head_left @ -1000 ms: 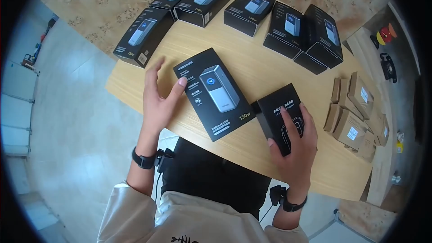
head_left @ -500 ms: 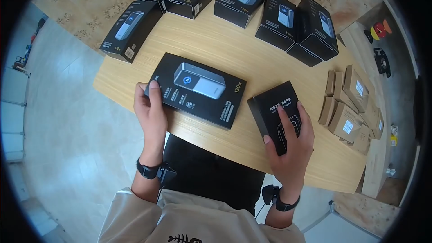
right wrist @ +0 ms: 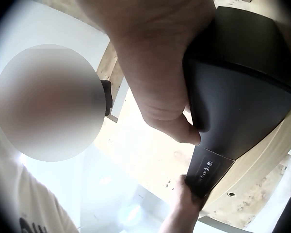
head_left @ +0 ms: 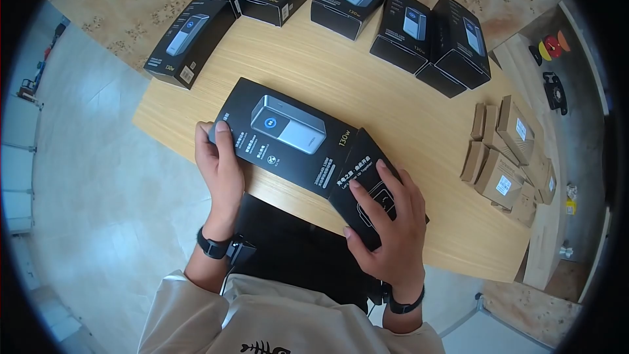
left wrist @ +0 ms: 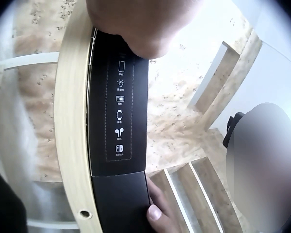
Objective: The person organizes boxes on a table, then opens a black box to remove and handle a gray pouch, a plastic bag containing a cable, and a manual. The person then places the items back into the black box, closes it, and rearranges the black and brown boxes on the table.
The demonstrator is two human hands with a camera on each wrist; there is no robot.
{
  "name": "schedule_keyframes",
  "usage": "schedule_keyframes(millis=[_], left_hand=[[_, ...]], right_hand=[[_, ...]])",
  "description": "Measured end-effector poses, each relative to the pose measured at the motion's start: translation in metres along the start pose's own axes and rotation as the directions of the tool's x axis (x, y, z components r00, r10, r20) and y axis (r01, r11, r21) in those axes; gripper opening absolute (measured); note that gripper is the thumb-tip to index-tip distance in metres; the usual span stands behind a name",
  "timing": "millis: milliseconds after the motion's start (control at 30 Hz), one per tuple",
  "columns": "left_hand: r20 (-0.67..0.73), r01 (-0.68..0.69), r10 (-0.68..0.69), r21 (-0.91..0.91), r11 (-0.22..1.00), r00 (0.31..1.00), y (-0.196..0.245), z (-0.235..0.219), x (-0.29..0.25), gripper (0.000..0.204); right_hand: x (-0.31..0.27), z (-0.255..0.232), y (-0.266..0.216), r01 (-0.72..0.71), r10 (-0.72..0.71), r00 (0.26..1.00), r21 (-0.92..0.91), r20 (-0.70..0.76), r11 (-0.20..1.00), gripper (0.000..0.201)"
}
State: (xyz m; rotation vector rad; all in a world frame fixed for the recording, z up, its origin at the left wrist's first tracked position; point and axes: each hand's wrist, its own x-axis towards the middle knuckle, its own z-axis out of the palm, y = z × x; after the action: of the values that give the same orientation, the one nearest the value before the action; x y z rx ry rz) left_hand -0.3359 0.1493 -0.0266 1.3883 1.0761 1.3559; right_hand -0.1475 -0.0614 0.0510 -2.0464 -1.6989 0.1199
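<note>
A black power bank box [head_left: 288, 132] printed with a silver device lies slanted at the table's near edge. Its left end is in my left hand [head_left: 219, 167], with the thumb on top and the fingers bent at the end. My right hand [head_left: 396, 233] grips a plainer black inner box [head_left: 347, 213] with white lettering, thumb on the near side and fingers spread over the top. The two boxes meet end to end, their sides lined up. In the left wrist view the printed box's side [left wrist: 119, 111] shows white icons, and the inner box [left wrist: 121, 201] continues past its end.
Several upright-printed black boxes [head_left: 347, 10] stand along the table's far side. Brown cardboard pieces [head_left: 501, 180] with white labels are piled at the right. Beyond that edge, a shelf holds a black telephone [head_left: 554, 94]. The wooden table [head_left: 170, 115] curves at its left edge.
The left hand has taken hold of the printed box and turned it lengthwise across the table. My right hand has moved the inner box left, against the printed box's right end.
</note>
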Motion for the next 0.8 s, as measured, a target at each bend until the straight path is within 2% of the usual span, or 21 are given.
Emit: schedule_keyframes(millis=[67, 200, 367, 500, 600, 667, 800], left_hand=[[-0.006, -0.036, 0.036, 0.009, 0.999, 0.999, -0.003, -0.001, 0.001, 0.03], [-0.03, -0.028, 0.027, -0.029, 0.999, 0.999, -0.004, -0.003, 0.001, 0.03], [-0.034, -0.012, 0.014, 0.048, 0.999, 0.999, -0.004, -0.004, 0.006, 0.029], [-0.044, -0.009, 0.009, 0.007, 1.0, 0.999, -0.003, 0.0, 0.008, 0.028], [-0.027, 0.05, -0.052, -0.074, 0.996, 0.998, -0.001, 0.002, 0.016, 0.028], [0.119, 0.102, -0.102, 0.01, 0.995, 0.988, 0.008, 0.007, 0.02, 0.026], [0.102, 0.125, -0.12, -0.051, 0.991, 0.988, 0.012, 0.015, 0.01, 0.022]], right_hand=[[-0.001, -0.001, 0.003, 0.042, -0.043, 0.999, 0.027, 0.013, 0.999, 0.061], [-0.003, -0.003, 0.003, 0.051, -0.052, 0.999, 0.037, 0.009, 0.998, 0.06], [-0.005, -0.005, 0.003, 0.064, -0.065, 0.998, 0.064, 0.023, 0.996, 0.06], [-0.006, -0.006, 0.005, 0.075, -0.076, 0.997, 0.055, 0.033, 0.996, 0.06], [-0.009, -0.008, 0.006, 0.085, -0.088, 0.995, 0.068, 0.044, 0.994, 0.06], [-0.013, -0.011, 0.008, 0.14, -0.155, 0.983, 0.143, 0.097, 0.98, 0.059], [-0.021, -0.006, 0.011, 0.113, -0.121, 0.991, 0.13, 0.056, 0.985, 0.061]])
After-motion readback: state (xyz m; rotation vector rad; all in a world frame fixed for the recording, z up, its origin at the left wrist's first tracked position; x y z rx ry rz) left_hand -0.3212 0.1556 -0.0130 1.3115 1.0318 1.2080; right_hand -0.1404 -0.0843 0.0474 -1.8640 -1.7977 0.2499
